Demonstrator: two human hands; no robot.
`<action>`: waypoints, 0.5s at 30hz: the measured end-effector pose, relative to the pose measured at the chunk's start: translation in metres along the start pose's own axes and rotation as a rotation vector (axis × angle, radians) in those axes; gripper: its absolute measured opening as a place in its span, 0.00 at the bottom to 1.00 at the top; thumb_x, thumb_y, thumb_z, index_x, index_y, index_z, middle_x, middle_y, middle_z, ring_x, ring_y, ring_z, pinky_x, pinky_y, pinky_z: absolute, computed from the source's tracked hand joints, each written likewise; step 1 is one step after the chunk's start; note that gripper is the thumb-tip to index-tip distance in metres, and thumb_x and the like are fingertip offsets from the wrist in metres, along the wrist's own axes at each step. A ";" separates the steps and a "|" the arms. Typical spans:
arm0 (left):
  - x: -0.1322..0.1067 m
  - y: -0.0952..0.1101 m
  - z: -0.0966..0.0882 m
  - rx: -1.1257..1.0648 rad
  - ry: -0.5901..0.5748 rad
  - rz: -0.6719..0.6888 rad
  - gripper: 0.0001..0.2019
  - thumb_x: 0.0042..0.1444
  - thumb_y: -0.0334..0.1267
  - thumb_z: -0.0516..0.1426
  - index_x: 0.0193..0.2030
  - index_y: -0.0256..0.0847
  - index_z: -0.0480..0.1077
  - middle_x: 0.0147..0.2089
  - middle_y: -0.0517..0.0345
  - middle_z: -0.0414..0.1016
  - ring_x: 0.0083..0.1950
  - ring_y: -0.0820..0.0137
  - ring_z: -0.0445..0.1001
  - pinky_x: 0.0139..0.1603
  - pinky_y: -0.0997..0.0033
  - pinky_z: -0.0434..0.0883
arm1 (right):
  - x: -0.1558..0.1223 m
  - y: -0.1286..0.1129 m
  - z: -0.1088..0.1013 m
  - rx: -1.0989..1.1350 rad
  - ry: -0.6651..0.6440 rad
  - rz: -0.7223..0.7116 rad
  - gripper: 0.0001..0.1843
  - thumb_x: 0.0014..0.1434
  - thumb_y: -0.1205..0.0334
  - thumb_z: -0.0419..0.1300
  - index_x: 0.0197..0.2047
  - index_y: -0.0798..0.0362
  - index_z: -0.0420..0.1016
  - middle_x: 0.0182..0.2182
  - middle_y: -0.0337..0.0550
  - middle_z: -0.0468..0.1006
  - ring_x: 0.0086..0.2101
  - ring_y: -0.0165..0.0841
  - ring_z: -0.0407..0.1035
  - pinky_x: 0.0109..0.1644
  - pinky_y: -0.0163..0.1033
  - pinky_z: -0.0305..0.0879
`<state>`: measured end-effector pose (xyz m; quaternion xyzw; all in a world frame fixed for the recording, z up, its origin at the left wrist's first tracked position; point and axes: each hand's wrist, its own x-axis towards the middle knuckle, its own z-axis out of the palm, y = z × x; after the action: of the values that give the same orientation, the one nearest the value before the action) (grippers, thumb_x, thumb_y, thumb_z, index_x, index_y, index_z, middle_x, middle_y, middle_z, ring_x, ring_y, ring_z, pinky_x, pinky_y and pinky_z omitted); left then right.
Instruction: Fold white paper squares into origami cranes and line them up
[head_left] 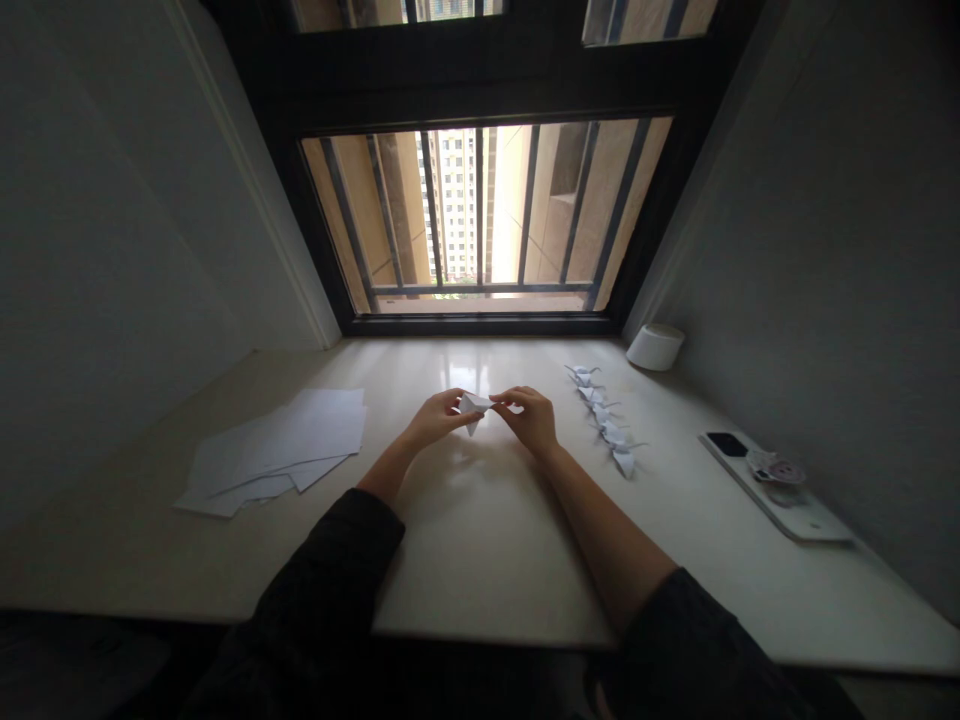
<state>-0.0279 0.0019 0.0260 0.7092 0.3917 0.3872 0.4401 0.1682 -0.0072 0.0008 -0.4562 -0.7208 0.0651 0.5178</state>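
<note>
Pinched with both hands: held the body of a small folded paper piece [474, 403] between the thumb and fingers of the left hand [441, 415], and nipped its right end between the thumb and fingertips of the right hand [526, 415]. Held it over the middle of the pale, glossy counter [480, 570], in front of the barred window [480, 215], with one pointed corner hanging downward. Could not tell the finer folds at such a size. Had overlapping white paper sheets [300, 440] lying to the left, well apart from the left hand. Had a row of small folded paper figures [613, 434] with thin tips near the right hand, running back toward the window. Saw farther right a white phone [802, 519], lying flat beneath a small roundish object [780, 468] too blurred to name. Wore dark sleeves [322, 565] above bare forearms.
</note>
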 end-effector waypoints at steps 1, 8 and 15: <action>0.000 0.000 0.000 0.007 0.000 0.001 0.21 0.41 0.47 0.65 0.40 0.35 0.74 0.33 0.53 0.76 0.32 0.70 0.73 0.32 0.72 0.68 | -0.001 0.001 0.000 -0.013 0.018 0.017 0.07 0.53 0.55 0.62 0.33 0.47 0.79 0.26 0.40 0.76 0.28 0.32 0.68 0.34 0.37 0.63; -0.002 0.002 0.000 0.062 0.012 0.009 0.20 0.42 0.47 0.64 0.38 0.35 0.74 0.31 0.55 0.75 0.31 0.70 0.72 0.30 0.75 0.68 | -0.002 0.006 0.000 -0.123 0.122 0.090 0.15 0.51 0.47 0.62 0.24 0.50 0.76 0.23 0.40 0.74 0.27 0.33 0.66 0.31 0.36 0.58; -0.002 0.001 -0.004 0.069 0.034 0.000 0.17 0.44 0.45 0.63 0.38 0.35 0.72 0.32 0.54 0.76 0.33 0.68 0.74 0.32 0.72 0.70 | 0.002 0.004 0.002 0.169 0.005 0.165 0.18 0.46 0.47 0.66 0.36 0.50 0.77 0.32 0.42 0.78 0.30 0.33 0.70 0.33 0.38 0.64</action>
<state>-0.0321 0.0010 0.0276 0.7173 0.4122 0.3856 0.4085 0.1689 -0.0026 -0.0008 -0.4690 -0.6714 0.1668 0.5491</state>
